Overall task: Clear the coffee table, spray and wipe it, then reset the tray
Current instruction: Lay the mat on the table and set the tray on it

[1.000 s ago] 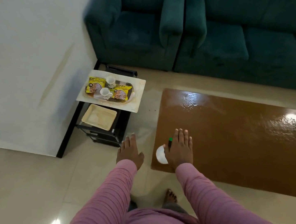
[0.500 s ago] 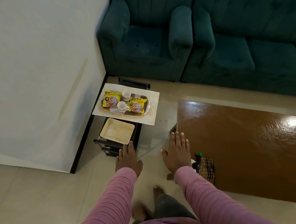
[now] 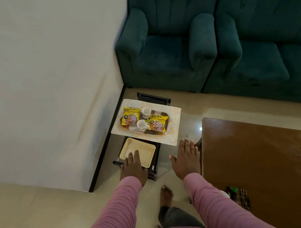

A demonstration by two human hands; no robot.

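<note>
The brown coffee table (image 3: pixel 266 156) fills the right side, its top glossy and wet-looking. On its near corner lie a checked cloth (image 3: pixel 243 198) and a spray bottle (image 3: pixel 230 191), partly hidden by my right sleeve. A tray (image 3: pixel 169 128) with two yellow snack packets (image 3: pixel 129 116) and two white cups (image 3: pixel 141 125) rests on a white board over a black side stand. My left hand (image 3: pixel 132 167) and right hand (image 3: pixel 186 158) both reach forward with straight fingers, holding nothing, just short of the stand.
A cream rectangular dish (image 3: pixel 147 151) sits on the stand's lower shelf, under my left fingertips. A teal armchair (image 3: pixel 168 54) and sofa (image 3: pixel 274 44) stand behind. A white wall (image 3: pixel 37 90) with a black skirting lies left. My bare foot (image 3: pixel 165 196) is on the tiled floor.
My right hand left the spray bottle and cloth on the table corner. Both hands and the view have moved forward toward the side stand with the tray.
</note>
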